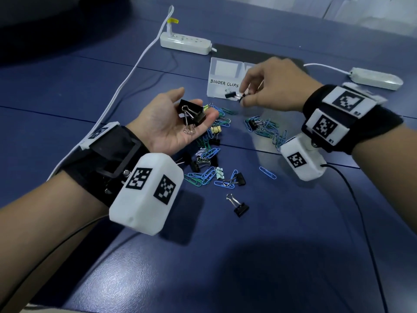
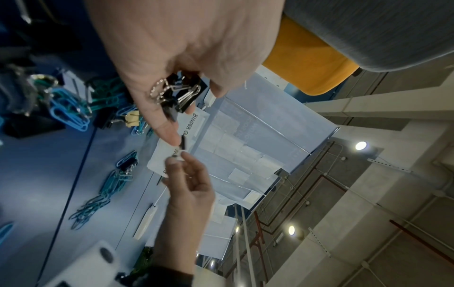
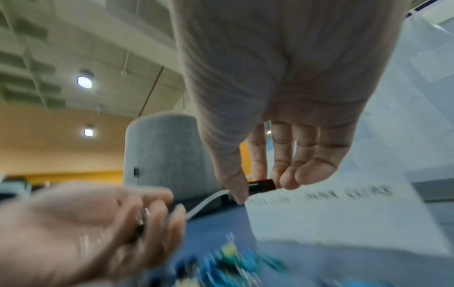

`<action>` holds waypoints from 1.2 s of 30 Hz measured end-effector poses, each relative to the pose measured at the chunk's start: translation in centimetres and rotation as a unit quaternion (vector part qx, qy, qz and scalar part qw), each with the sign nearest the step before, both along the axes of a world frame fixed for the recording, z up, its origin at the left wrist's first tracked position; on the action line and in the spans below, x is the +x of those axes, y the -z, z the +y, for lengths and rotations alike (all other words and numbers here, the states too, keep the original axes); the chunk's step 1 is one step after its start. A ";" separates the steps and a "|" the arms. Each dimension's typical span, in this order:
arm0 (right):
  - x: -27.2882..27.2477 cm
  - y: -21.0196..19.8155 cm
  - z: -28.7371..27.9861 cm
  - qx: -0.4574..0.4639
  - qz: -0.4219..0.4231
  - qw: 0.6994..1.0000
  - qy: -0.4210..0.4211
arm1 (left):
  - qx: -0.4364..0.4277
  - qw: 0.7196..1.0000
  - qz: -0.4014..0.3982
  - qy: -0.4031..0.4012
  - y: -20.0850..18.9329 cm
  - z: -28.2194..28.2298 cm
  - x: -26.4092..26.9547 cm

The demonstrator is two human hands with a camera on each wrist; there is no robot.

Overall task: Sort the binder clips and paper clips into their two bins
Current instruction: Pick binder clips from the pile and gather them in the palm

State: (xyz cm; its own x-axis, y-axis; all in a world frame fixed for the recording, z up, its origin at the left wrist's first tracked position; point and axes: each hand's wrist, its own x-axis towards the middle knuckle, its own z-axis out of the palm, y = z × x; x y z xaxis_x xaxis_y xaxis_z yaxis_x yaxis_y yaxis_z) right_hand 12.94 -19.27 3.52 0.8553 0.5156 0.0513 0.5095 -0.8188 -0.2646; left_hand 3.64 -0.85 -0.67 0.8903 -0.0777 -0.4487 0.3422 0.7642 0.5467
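A white power strip (image 1: 185,43) is lying near the far edge of the dark blue counter (image 1: 67,86). The left hand (image 1: 168,124) is lying palm up above the counter, its grip wide and cupping two black binder clips with silver wire handles (image 1: 191,115). Beneath it, blue and green paper clips (image 1: 212,152) are lying scattered in a heap too tangled to count, mixed with more binder clips. One small black binder clip (image 1: 239,205) is sitting alone toward the near edge. The clear plastic bin labelled "BINDER CLIPS" (image 1: 223,75) is standing beyond the heap; its contents cannot be told. The right hand (image 1: 273,86), grip narrow, is pinching a small black clip (image 1: 232,95) just before that bin.
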 end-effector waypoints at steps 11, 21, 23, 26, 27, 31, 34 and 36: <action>-1.7 -0.7 1.3 0.047 0.080 0.993 -0.067 | 0.029 0.999 0.020 0.029 0.1 -2.1 2.1; -0.9 -1.8 2.0 0.176 0.140 0.970 -0.098 | -0.025 0.999 0.001 0.027 -0.7 -0.1 1.9; 0.0 -1.8 1.4 0.147 0.118 0.979 -0.073 | -0.034 0.999 0.005 0.006 -0.7 0.7 1.6; 0.6 -0.8 -0.3 -0.076 0.087 0.992 -0.046 | -0.031 0.999 0.005 -0.008 -0.7 1.3 1.2; 0.5 -0.3 -0.8 -0.132 0.085 0.987 -0.039 | -0.028 1.000 0.005 -0.006 -0.7 1.4 1.1; -0.2 0.9 -1.7 -0.142 0.095 0.985 -0.025 | 0.002 1.000 0.009 0.009 -0.8 0.9 0.9; -0.2 1.3 -1.7 -0.119 0.096 0.988 -0.022 | 0.006 1.000 0.005 0.018 -0.7 0.4 1.1; -0.2 1.5 -1.7 -0.108 0.094 0.989 -0.025 | 0.005 1.000 0.003 0.017 -0.7 0.0 1.1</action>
State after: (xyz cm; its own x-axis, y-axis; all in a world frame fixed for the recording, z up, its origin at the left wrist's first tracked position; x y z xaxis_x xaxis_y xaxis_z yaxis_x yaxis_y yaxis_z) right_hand 12.77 -20.98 2.05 0.8124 0.5390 -0.2225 0.5089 -0.8416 -0.1808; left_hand 4.79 -0.80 0.00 0.8845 -0.1040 -0.4548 0.3717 0.7462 0.5523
